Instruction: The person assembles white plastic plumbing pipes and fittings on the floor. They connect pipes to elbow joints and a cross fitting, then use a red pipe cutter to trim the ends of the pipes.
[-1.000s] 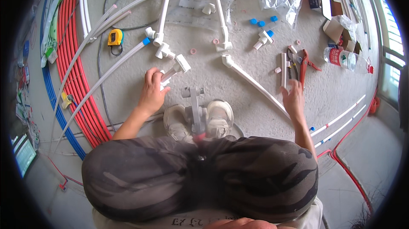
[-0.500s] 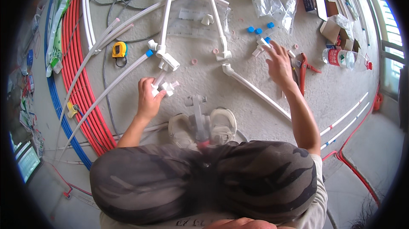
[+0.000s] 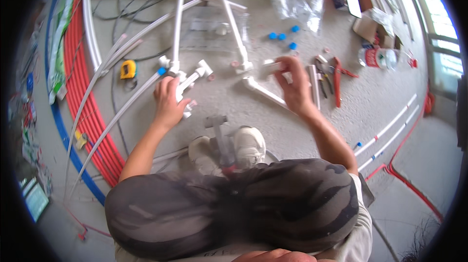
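My left hand (image 3: pixel 167 105) is closed on a white plastic pipe assembly (image 3: pixel 189 82), a short pipe with a tee at its far end and more fittings near my fingers. Two long white pipes meet the floor with elbows close by; the left pipe (image 3: pixel 180 23) stands just beyond that hand. My right hand (image 3: pixel 295 89) pinches a white pipe fitting (image 3: pixel 271 67), blurred by motion, above the floor. Under it runs a white pipe with an elbow (image 3: pixel 250 83). Between my shoes rises a grey tool with a T-shaped head (image 3: pixel 218 121), its lower part reddish and blurred.
Red pliers-like cutters (image 3: pixel 337 82) and other hand tools lie right of my right hand. Several blue caps (image 3: pixel 282 36), a clear bag (image 3: pixel 300 6), a bottle (image 3: pixel 378 59) and boxes sit farther off. A yellow tape measure (image 3: pixel 128 69) and red pipes (image 3: pixel 90 91) lie left.
My right hand has come left and nearer the middle with the white fitting; a blue cap stays behind on the floor. The assembly in my left hand has turned, its tee now pointing far right.
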`<action>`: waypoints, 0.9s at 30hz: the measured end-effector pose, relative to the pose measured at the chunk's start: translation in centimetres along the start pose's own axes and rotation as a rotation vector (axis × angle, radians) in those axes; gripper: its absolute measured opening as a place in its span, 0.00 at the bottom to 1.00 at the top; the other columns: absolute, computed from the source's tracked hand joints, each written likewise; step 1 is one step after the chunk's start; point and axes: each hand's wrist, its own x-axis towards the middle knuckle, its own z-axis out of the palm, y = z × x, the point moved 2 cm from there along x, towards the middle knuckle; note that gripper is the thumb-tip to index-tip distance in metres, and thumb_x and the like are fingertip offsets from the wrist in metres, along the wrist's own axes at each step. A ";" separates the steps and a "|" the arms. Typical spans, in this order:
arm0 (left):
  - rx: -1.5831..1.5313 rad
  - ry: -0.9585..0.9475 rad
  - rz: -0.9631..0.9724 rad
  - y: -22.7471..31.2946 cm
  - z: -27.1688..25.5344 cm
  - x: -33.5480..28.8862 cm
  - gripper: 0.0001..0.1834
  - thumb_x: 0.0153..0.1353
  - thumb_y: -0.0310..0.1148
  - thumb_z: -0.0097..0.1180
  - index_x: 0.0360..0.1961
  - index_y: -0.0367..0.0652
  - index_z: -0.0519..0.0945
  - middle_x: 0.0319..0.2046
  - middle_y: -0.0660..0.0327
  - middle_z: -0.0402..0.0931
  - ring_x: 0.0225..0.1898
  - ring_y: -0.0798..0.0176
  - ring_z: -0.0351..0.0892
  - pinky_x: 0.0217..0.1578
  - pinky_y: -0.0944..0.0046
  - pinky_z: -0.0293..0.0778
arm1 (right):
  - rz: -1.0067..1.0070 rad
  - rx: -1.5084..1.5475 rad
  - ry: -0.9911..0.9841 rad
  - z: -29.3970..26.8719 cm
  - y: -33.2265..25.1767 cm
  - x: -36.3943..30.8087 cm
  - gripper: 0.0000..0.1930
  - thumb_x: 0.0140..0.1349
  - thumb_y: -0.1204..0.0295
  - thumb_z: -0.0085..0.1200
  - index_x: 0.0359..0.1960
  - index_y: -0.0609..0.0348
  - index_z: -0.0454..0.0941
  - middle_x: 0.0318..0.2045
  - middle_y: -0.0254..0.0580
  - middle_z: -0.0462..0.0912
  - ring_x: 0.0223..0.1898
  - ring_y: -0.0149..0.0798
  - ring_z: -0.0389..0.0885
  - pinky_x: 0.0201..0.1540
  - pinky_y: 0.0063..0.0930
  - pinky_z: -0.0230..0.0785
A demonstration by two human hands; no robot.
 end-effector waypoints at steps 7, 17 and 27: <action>-0.711 -0.229 0.119 11.8 -7.5 2.3 0.46 0.51 0.31 0.79 0.72 0.39 0.71 0.69 0.50 0.69 0.67 0.47 0.73 0.64 0.52 0.73 | 0.143 0.810 -0.275 5.7 -7.8 -1.8 0.14 0.68 0.78 0.64 0.53 0.61 0.76 0.41 0.37 0.77 0.44 0.29 0.77 0.51 0.28 0.75; -0.780 0.041 -0.408 1.0 -5.4 -5.1 0.35 0.54 0.23 0.75 0.64 0.33 0.75 0.54 0.56 0.78 0.53 0.63 0.81 0.53 0.61 0.80 | 0.179 -0.513 -0.032 -9.4 9.6 -3.6 0.38 0.55 0.81 0.68 0.70 0.59 0.69 0.69 0.55 0.71 0.67 0.55 0.73 0.70 0.46 0.68; -0.255 0.098 -0.009 0.6 -0.5 -7.8 0.37 0.49 0.26 0.79 0.60 0.38 0.74 0.66 0.45 0.73 0.62 0.39 0.78 0.61 0.50 0.75 | 0.684 -0.943 -0.365 -19.4 17.1 -4.8 0.67 0.36 0.70 0.80 0.82 0.54 0.51 0.82 0.50 0.52 0.82 0.60 0.46 0.82 0.47 0.41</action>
